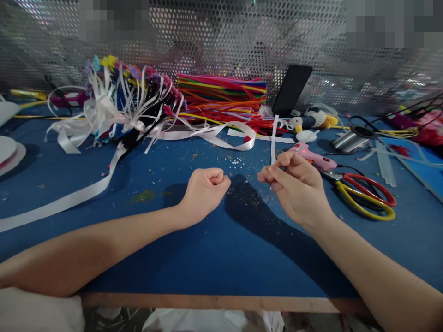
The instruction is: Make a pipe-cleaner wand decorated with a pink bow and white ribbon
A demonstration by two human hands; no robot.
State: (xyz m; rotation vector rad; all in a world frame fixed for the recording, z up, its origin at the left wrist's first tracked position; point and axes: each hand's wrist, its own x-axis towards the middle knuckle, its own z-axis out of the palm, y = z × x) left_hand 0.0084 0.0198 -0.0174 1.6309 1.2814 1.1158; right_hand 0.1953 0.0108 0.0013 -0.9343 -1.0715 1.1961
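Note:
My left hand is closed in a fist above the blue table, and anything inside it is hidden. To the right, my right hand is raised with thumb and fingertips pinched together. A narrow white ribbon strip runs upward from behind those fingertips; whether they grip it is unclear. Between and beyond the hands lie several small white beads. A pink glue gun rests just behind my right hand, and scissors with red and yellow handles lie to its right.
Flowered pieces with white ribbons pile up at the back left. Coloured pipe cleaners lie at the back centre, beside a leaning black phone. A metal cup is at the right. White ribbon crosses the left side.

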